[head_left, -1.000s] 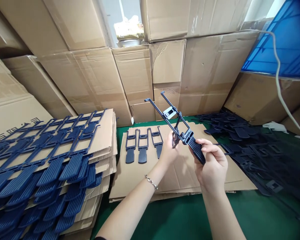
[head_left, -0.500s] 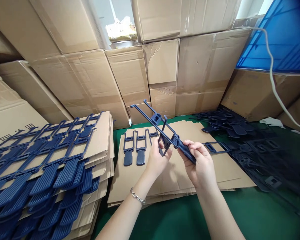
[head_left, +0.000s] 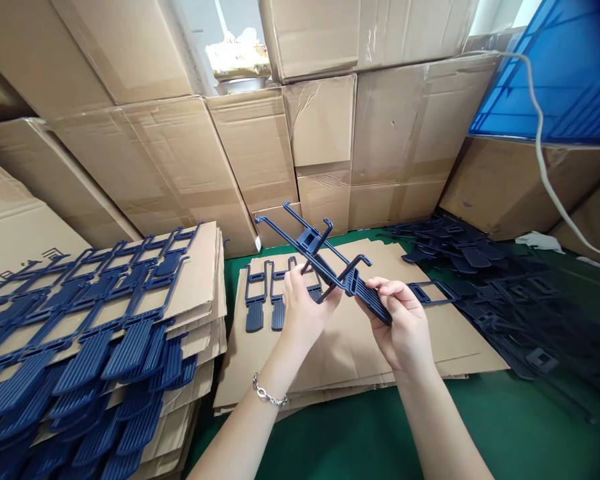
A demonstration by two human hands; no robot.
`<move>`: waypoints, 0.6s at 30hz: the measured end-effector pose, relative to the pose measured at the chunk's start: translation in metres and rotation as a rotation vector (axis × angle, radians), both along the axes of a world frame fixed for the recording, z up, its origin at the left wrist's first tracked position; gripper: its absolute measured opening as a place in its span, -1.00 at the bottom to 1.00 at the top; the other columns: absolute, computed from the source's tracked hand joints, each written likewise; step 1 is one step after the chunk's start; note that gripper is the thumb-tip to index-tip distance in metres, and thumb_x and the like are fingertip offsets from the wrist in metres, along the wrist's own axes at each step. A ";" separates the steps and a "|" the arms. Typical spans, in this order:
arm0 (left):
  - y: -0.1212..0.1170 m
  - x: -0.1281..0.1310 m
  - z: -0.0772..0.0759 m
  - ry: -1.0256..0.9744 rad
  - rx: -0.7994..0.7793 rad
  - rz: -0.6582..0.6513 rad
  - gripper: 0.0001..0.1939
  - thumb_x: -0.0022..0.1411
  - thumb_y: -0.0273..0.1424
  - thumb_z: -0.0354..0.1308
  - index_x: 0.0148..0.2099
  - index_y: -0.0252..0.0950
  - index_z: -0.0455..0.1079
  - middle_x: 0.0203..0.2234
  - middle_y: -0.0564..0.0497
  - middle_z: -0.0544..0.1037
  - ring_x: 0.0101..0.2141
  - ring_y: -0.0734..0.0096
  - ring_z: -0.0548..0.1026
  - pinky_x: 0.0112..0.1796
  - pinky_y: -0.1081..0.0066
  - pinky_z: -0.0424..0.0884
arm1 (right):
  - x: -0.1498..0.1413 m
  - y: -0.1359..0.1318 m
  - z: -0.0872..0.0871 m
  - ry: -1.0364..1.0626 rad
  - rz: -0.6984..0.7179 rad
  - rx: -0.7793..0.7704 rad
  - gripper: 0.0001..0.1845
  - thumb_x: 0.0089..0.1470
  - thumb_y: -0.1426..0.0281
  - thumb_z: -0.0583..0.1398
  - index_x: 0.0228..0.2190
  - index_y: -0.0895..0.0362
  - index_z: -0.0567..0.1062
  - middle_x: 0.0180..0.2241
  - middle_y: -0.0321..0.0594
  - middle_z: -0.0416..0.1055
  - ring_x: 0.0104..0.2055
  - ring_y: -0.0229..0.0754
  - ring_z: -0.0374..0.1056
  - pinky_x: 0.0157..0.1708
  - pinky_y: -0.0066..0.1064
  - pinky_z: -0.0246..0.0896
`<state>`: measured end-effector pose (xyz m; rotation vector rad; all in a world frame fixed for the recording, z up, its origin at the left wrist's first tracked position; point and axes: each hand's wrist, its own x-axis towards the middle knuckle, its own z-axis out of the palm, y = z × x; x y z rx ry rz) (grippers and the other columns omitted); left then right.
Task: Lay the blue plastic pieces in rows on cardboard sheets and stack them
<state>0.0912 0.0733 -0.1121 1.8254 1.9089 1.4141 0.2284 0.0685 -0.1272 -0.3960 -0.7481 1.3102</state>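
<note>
A dark blue plastic bracket (head_left: 325, 263), with two long arms and a ribbed paddle end, is held in the air over a flat cardboard sheet (head_left: 360, 340). My right hand (head_left: 403, 327) grips the ribbed paddle. My left hand (head_left: 303, 310) pinches a small hinged frame piece under the bracket's middle. Three matching blue brackets (head_left: 267, 293) lie side by side on the cardboard just behind my left hand, partly hidden by it.
A stack of cardboard sheets layered with rows of blue brackets (head_left: 95, 340) fills the left. A loose heap of dark brackets (head_left: 505, 293) lies at the right on the green table (head_left: 370, 433). Cardboard boxes (head_left: 260, 147) wall the back; a white cable (head_left: 540, 140) hangs at right.
The bracket has come lower and tipped flatter. Its small hinged frame piece has swung out from the bracket under my left fingers. The view has shifted slightly.
</note>
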 end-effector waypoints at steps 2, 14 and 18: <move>-0.002 0.000 0.003 0.028 0.005 0.011 -0.46 -0.02 -0.24 0.15 0.00 -0.24 0.07 -0.18 -0.08 0.25 -0.07 0.16 0.23 -0.09 0.15 0.18 | 0.001 0.001 -0.001 -0.011 0.011 -0.006 -0.90 -0.10 0.40 0.24 -0.55 0.14 0.41 -0.33 -0.26 0.38 -0.29 -0.25 0.35 -0.31 -0.36 0.37; -0.006 -0.022 0.012 0.058 -0.061 -0.212 -0.43 -0.01 -0.20 0.17 0.06 -0.12 0.13 -0.16 -0.02 0.29 -0.19 0.27 0.30 -0.19 0.26 0.28 | -0.003 0.004 -0.003 0.032 -0.068 -0.014 -0.89 -0.13 0.41 0.26 -0.57 0.14 0.42 -0.32 -0.27 0.38 -0.25 -0.27 0.34 -0.32 -0.43 0.35; -0.009 -0.020 0.008 0.016 -0.102 -0.227 -0.44 -0.03 -0.22 0.19 0.03 -0.18 0.16 -0.20 -0.02 0.32 -0.26 0.34 0.32 -0.24 0.32 0.29 | -0.003 0.003 -0.002 0.035 -0.080 -0.014 -0.89 -0.13 0.39 0.26 -0.58 0.14 0.42 -0.33 -0.28 0.38 -0.27 -0.27 0.35 -0.30 -0.42 0.36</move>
